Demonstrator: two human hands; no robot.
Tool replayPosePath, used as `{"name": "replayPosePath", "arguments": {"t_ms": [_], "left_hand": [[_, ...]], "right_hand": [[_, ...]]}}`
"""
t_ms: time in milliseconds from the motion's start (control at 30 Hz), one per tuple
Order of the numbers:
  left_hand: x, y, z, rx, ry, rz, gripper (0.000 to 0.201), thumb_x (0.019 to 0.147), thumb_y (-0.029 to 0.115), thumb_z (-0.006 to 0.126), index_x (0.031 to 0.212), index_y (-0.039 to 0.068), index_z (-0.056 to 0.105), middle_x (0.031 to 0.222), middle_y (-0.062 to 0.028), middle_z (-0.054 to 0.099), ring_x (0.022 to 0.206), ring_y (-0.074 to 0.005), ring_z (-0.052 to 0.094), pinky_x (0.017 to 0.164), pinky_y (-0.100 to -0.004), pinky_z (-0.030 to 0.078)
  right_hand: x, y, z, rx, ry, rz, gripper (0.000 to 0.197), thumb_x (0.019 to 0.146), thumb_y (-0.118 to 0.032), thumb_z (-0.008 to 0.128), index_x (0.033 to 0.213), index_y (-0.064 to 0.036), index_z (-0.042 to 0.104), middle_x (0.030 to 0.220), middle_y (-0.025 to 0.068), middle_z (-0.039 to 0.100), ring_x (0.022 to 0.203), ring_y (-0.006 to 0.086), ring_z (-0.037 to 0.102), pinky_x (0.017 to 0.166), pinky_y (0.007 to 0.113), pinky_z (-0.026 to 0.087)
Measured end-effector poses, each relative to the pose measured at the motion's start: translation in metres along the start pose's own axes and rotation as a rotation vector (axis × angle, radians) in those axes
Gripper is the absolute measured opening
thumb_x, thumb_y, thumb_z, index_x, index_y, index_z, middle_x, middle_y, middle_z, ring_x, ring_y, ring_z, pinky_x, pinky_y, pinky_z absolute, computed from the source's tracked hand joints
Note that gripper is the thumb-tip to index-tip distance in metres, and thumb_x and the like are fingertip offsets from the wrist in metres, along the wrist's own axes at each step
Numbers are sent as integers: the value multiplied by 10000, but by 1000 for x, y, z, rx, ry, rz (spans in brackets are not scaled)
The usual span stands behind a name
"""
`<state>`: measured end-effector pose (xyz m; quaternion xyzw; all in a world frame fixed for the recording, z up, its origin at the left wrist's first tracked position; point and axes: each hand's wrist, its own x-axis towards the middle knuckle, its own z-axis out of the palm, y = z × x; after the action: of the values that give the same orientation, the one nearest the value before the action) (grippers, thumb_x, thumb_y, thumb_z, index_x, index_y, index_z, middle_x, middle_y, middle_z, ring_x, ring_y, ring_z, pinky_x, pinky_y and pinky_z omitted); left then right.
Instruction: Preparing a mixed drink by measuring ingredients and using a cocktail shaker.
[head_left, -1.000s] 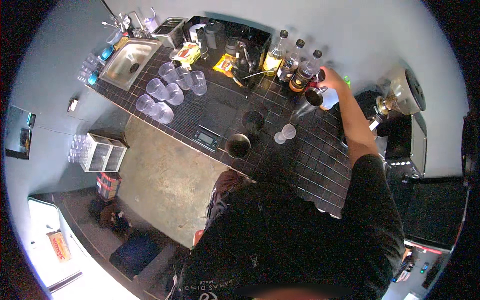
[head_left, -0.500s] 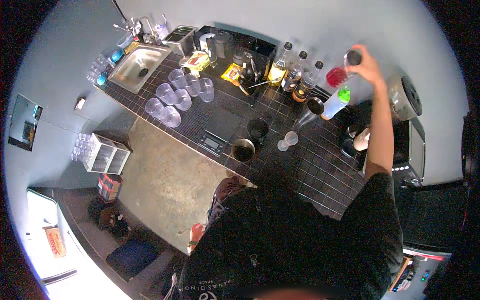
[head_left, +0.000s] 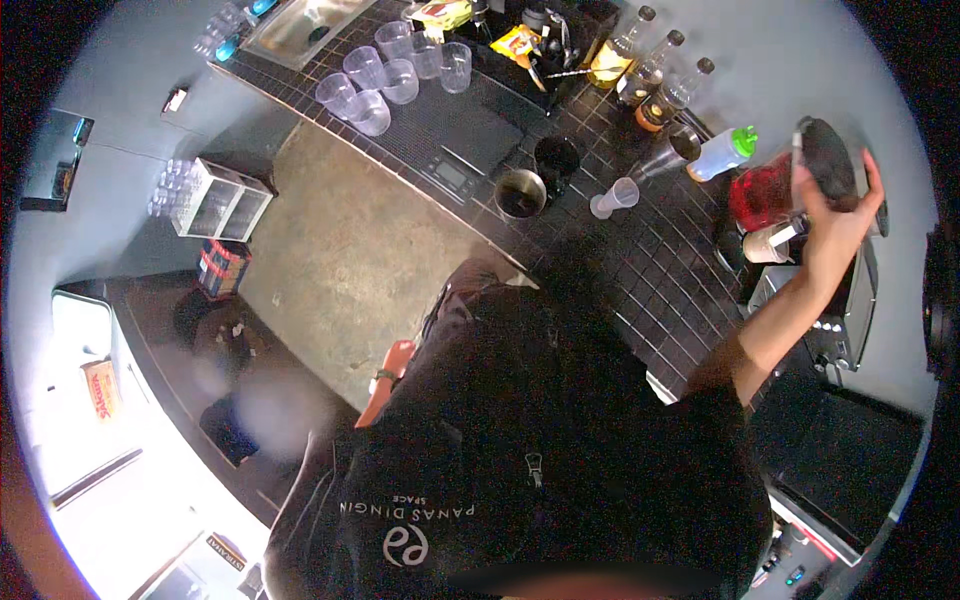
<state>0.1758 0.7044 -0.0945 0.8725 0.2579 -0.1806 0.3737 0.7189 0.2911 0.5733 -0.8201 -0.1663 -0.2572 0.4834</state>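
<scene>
One red container [head_left: 762,196], lettered shirt [head_left: 620,430]

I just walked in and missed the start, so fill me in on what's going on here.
Someone in a black shirt is at a dark tiled counter. The right hand reaches out, spread around a dark round top next to the red container; blur hides whether its grip is closed. The left hand hangs low at the side; whether it holds anything can't be made out. A green-capped bottle stands near the red container, and a metal cup sits nearer the body.
</scene>
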Motion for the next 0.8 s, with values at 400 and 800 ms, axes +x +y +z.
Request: {"name": "replayPosePath", "arguments": {"t_ms": [400, 800], "left_hand": [[20, 64, -75, -628, -72, -216, 355, 949, 270, 688, 1251, 110, 595, 1066, -85, 709, 703, -150, 632, 552, -312, 497], [7, 17, -16, -436, -91, -281, 380, 927, 281, 690, 1223, 52, 623, 1016, -138, 755, 934, -214, 714, 818, -354, 550]], "right_hand": [[-69, -34, 12, 319, -112, -33, 945, 568, 62, 917, 1394, -60, 474, 1224, 123, 612, 1076, 258, 645, 946, 379, 543], [-71, -24, 32, 347, -186, 5, 905, 627, 41, 912, 1384, -61, 427, 1170, 157, 646, 1039, 254, 672, 934, 383, 556]]}}
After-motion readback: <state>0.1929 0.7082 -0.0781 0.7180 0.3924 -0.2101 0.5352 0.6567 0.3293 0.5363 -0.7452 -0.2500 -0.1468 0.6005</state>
